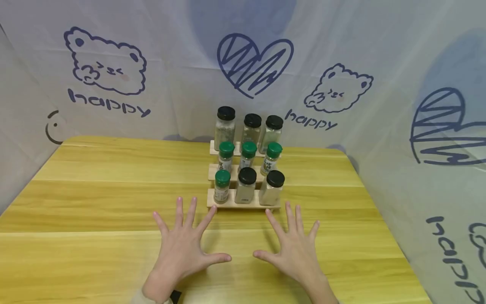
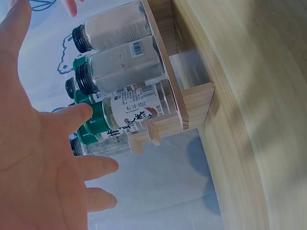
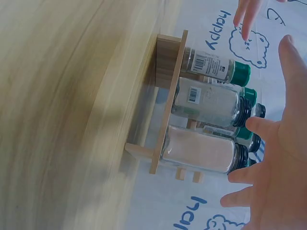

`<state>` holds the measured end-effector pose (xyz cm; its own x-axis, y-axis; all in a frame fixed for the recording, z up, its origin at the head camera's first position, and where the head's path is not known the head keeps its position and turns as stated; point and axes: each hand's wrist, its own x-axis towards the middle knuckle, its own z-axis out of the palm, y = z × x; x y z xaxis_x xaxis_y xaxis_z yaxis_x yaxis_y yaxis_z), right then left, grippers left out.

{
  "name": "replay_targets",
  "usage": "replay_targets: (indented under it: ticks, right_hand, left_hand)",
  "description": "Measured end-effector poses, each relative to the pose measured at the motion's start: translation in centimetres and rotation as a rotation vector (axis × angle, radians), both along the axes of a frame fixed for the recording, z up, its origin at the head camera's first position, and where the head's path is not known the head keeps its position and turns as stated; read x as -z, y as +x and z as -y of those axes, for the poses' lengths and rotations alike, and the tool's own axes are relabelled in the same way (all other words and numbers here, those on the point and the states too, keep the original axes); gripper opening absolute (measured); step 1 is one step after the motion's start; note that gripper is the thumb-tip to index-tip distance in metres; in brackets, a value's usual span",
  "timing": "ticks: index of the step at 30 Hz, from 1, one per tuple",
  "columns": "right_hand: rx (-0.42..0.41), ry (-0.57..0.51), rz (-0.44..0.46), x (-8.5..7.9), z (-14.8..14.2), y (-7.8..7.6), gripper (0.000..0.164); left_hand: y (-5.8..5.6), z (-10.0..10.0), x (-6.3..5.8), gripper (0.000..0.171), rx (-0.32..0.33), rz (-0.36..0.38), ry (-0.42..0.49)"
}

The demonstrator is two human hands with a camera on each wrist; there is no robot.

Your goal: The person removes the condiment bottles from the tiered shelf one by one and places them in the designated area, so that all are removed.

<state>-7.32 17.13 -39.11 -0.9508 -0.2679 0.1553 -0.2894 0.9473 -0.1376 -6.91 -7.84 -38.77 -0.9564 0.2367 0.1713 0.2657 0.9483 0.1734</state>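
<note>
A three-tier wooden spice rack (image 1: 243, 205) stands on the table, bearing spice jars on every step. On its front step are a green-capped jar (image 1: 222, 186) at the left and two black-capped jars, the middle one (image 1: 246, 185) and the right one (image 1: 271, 188). Green caps top the middle row, black caps the back row. My left hand (image 1: 183, 251) is spread above the table, just in front of the rack's left side, fingers straight and holding nothing. Mirroring it, my right hand (image 1: 298, 252) spreads its fingers before the rack's right side, also holding nothing.
The wooden table (image 1: 95, 202) extends to both sides of the rack. Close behind it hangs a pale cloth (image 1: 174, 50) printed with bears, hearts and the word "happy"; the cloth also runs along the right side. A small black item (image 1: 175, 296) shows by the left wrist.
</note>
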Motion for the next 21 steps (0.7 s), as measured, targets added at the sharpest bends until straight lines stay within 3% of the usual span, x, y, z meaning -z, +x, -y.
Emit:
replay_targets:
  ticks: [5,13,21]
  right_hand:
    - [0.000,-0.021,-0.012,0.1,-0.3,-0.1,0.089]
    - [0.001,-0.111,-0.034,0.7,-0.7,-0.3,0.077]
    - [0.019,-0.359,-0.005,1.1,-1.1,-0.8,0.057]
  left_hand:
    - [-0.1,0.0,0.1,0.101,0.001,-0.027,0.002]
    - [-0.2,-0.1,0.1,0.092,-0.005,-0.006,0.063]
    - [-0.4,0.0,0.0,0.084,-0.017,-0.014,0.079]
